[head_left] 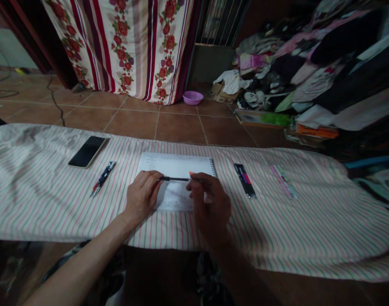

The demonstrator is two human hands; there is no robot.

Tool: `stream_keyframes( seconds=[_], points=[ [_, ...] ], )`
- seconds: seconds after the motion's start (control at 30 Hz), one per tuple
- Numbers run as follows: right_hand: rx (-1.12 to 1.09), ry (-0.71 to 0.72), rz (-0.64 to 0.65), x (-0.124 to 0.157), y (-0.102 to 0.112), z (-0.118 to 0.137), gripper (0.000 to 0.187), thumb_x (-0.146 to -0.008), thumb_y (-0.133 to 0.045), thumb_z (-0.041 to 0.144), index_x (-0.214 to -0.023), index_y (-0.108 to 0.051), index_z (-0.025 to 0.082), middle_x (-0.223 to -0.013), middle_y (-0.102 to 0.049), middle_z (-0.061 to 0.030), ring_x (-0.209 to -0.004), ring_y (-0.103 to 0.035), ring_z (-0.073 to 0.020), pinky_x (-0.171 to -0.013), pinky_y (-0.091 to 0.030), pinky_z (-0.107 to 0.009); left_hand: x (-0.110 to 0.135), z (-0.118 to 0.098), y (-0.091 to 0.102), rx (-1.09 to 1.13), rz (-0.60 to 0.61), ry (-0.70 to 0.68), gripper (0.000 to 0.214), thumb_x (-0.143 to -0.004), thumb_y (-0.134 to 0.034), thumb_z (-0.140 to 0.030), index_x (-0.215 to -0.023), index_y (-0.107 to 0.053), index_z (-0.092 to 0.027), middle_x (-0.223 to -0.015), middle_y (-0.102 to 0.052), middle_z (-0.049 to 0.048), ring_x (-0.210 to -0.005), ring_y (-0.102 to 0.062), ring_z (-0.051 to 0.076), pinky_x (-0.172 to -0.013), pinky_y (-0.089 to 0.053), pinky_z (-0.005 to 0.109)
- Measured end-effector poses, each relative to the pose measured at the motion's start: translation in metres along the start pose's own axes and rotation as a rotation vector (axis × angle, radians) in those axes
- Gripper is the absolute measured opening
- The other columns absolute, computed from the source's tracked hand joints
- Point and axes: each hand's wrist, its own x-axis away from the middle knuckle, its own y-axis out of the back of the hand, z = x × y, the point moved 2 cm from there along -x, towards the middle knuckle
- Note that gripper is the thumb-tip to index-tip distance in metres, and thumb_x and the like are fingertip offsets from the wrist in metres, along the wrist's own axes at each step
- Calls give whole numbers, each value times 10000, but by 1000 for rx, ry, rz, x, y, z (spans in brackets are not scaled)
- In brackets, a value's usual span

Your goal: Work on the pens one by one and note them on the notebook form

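- The striped cloth (293,233) was soft fabric, rumpled toward its left end.
- The spiral-bound notebook (181,162) lay flat on it, its thin paper probably easy to crease.
- The left hand (142,191) and right hand (211,204) were clamped on opposite ends of the dark pen (175,179).
- The dark pen, slim and straight above the notebook, looked light, stiff, perhaps slick, best pinched along its barrel.

View: single, worn on my head | Facing: forward and down over my left hand (142,192) and right hand (212,206) | Range: near, my forearms (95,248) entering from below | Span: striped surface (293,229) around both hands, tiled floor (177,125) and curtain (135,51) beyond them
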Motion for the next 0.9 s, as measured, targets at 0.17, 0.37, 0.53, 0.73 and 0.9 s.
stream_keyframes(
  seconds=[0.17,0.37,0.53,0.73,0.9],
  points=[
    [-5,24,18,0,-3,-1,113,-853,-484,212,-928,-568,202,-704,-647,-2,-564,-614,-115,-526,-517,-242,-1,-1,0,-1,0,-1,170,-844,-495,-178,-1008,-539,-191,-895,-648,72,-809,-583,190,-692,-495,309],
    [-13,33,50,0,-6,-2,118,-853,-479,198,-931,-567,200,-715,-649,-5,-606,-629,-124,-576,-533,-256,-1,-2,0,12,-2,-13,177,-841,-501,-162,-1012,-538,-188,-905,-651,72,-815,-577,188,-707,-495,317],
    [-18,71,68,0,-9,-2,112,-852,-484,175,-932,-558,199,-745,-647,-7,-643,-629,-122,-609,-532,-254,-1,-2,0,25,-5,-26,183,-834,-511,-147,-1012,-533,-183,-916,-648,75,-831,-576,190,-716,-496,321],
    [-14,111,81,0,-12,-2,117,-850,-497,173,-933,-577,196,-791,-651,-11,-665,-626,-116,-627,-520,-245,-2,-3,0,34,-7,-25,183,-832,-511,-146,-1010,-539,-182,-910,-650,72,-827,-572,190,-713,-492,321],
    [-1,108,81,-1,-14,-4,122,-853,-507,183,-939,-593,188,-801,-655,-19,-707,-622,-121,-628,-514,-242,-4,-4,2,32,-20,-45,176,-826,-525,-145,-998,-550,-171,-889,-656,71,-808,-560,193,-712,-482,332]
  ],
)
